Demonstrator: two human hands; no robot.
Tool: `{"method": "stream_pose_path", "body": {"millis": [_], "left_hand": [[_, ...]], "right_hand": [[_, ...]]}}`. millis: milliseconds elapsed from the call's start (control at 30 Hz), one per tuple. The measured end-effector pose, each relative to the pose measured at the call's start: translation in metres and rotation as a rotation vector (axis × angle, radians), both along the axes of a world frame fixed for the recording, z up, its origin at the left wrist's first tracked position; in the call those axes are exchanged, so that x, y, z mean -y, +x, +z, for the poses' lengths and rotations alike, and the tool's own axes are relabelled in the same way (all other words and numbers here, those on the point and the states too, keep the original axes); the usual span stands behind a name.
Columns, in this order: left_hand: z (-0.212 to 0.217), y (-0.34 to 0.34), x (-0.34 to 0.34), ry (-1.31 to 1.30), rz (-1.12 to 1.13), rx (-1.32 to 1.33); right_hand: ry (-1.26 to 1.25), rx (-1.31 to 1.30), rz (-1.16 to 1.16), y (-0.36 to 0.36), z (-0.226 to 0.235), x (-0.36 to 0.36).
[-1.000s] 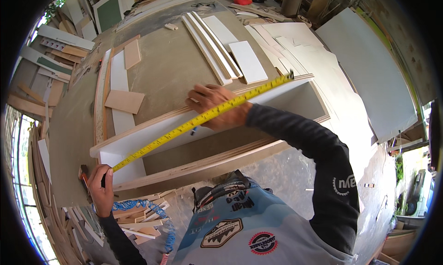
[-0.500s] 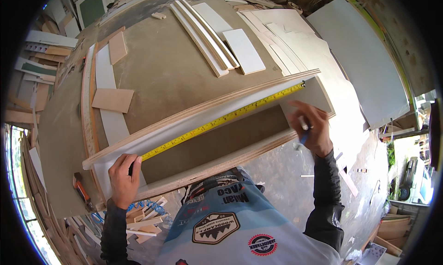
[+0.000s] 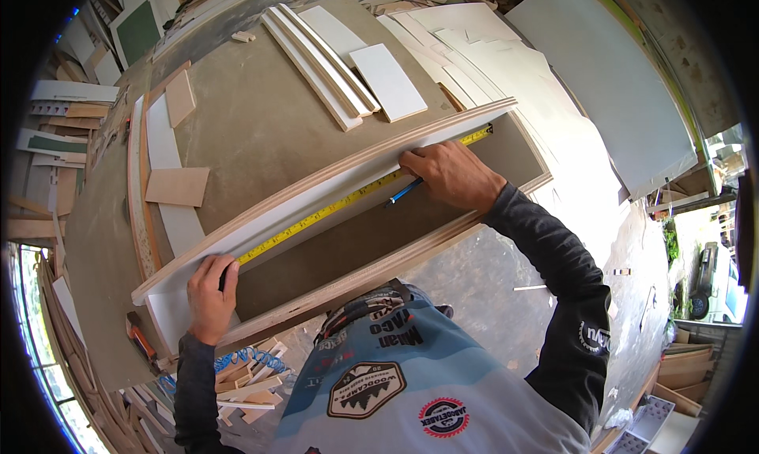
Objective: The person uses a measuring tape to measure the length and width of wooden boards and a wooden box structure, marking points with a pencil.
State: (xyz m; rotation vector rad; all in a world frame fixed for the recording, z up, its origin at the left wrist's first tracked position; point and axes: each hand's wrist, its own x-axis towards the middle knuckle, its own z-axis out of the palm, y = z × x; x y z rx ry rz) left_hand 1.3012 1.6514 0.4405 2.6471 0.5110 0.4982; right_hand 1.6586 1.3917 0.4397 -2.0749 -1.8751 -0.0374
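Note:
A long, narrow open box frame (image 3: 316, 192) of white-faced plywood lies slantwise on the worktable in front of me. Along the inside of its far wall stretches a yellow tape measure (image 3: 312, 218), its hooked end close to the right end panel. My left hand (image 3: 210, 297) is closed around the dark tape case at the left end; the fingers mostly hide the case. Over the right half of the box, my right hand (image 3: 460, 173) holds a blue pen (image 3: 404, 192), pointing down-left. Its fingertips are at the tape and the far wall, covering part of the tape.
White-faced strips (image 3: 316, 67) and a white panel (image 3: 389, 81) lie beyond the box. Thin brown boards (image 3: 177, 186) rest at left on a long white strip. An orange-handled tool (image 3: 141, 337) sits near the left table edge. Blue coiled hose (image 3: 257, 359) and offcuts lie below.
My right hand, with the pen, has moved left from the box's right end onto the tape at the far wall. My left hand stays on the tape case. The whole view has shifted slightly.

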Motion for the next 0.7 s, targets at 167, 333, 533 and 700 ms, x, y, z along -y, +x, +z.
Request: {"method": "stream_pose_path", "body": {"millis": [167, 333, 533, 700], "left_hand": [[-0.005, -0.021, -0.016, 0.005, 0.063, -0.037], [-0.003, -0.041, -0.025, 0.022, 0.091, -0.038], [-0.002, -0.039, -0.020, 0.000, 0.139, -0.019], [-0.001, -0.036, -0.018, 0.027, 0.168, 0.007]], "right_hand": [[-0.013, 0.049, -0.009, 0.008, 0.005, 0.006], [0.026, 0.046, 0.013, 0.021, 0.009, 0.018], [0.078, 0.020, 0.050, 0.030, 0.013, 0.025], [0.100, 0.058, 0.047, 0.031, 0.010, 0.025]]}}
